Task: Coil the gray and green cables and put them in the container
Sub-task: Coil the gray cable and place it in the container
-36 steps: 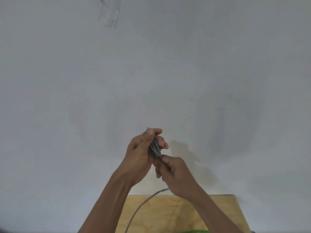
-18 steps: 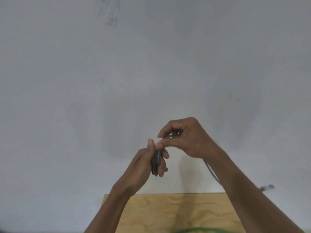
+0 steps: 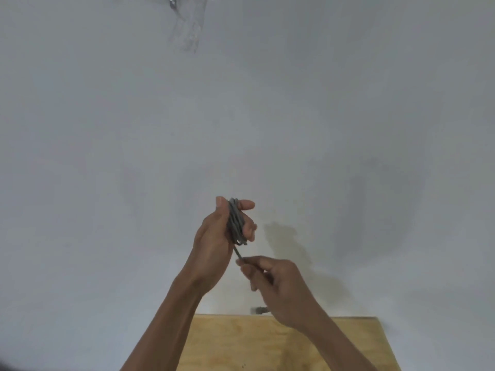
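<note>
My left hand (image 3: 214, 236) is raised in front of the wall, with several loops of the gray cable (image 3: 235, 223) wound around its fingers. A short strand runs down from the coil to my right hand (image 3: 278, 285), which pinches it just below and to the right. The cable's plug end (image 3: 258, 310) hangs beneath my right hand, above the table's far edge. The green cable and the container are out of view.
A light plywood table (image 3: 267, 344) fills the bottom centre, its far edge against a plain gray-white wall (image 3: 241, 116). A shiny smear marks the wall (image 3: 187, 30) at the top.
My right hand has swung from above the coil down to below it, bringing the strand around. The coil on my left hand has risen and grown. The plug end now hangs under my right hand.
</note>
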`<action>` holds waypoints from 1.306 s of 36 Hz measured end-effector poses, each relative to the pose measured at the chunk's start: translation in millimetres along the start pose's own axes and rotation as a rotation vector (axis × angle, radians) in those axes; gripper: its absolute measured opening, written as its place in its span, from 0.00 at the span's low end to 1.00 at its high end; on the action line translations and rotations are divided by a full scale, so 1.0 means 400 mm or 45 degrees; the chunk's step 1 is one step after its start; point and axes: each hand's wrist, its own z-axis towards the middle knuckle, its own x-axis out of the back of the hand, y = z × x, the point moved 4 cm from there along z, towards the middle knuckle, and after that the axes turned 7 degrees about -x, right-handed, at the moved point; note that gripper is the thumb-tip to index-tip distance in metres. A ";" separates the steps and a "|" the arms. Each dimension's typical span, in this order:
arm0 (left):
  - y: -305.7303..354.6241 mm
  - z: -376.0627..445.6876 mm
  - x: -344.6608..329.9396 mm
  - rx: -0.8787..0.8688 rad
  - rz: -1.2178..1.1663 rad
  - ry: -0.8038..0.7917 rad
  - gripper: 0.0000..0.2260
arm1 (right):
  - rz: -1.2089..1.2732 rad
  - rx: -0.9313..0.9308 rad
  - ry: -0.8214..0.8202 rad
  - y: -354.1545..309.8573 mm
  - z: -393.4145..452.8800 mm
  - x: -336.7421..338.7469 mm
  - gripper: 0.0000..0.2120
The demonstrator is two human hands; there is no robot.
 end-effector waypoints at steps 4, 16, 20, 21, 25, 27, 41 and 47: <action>-0.021 -0.004 0.030 -0.021 0.483 -0.053 0.30 | -0.355 0.295 0.039 -0.058 -0.027 0.015 0.09; -0.031 -0.103 -0.070 0.296 -0.259 -0.365 0.35 | 0.074 0.216 -0.031 -0.146 0.075 0.150 0.05; -0.022 -0.102 -0.077 0.327 -0.450 -0.281 0.35 | 0.276 0.104 -0.056 -0.111 0.067 0.111 0.10; -0.022 -0.102 -0.074 0.333 -0.477 -0.258 0.35 | 0.354 0.064 -0.104 -0.106 0.061 0.096 0.13; -0.022 -0.103 -0.057 0.333 -0.436 -0.159 0.32 | 0.572 0.013 -0.167 -0.109 0.034 0.046 0.16; -0.020 -0.103 -0.053 0.328 -0.350 -0.088 0.31 | 0.514 0.048 -0.034 -0.107 0.028 0.036 0.17; -0.004 -0.083 -0.066 0.044 0.011 0.425 0.33 | 0.179 0.156 0.506 -0.123 0.009 0.030 0.17; -0.004 -0.087 -0.052 -0.032 0.287 0.542 0.27 | 0.188 0.184 0.561 -0.112 0.007 0.036 0.13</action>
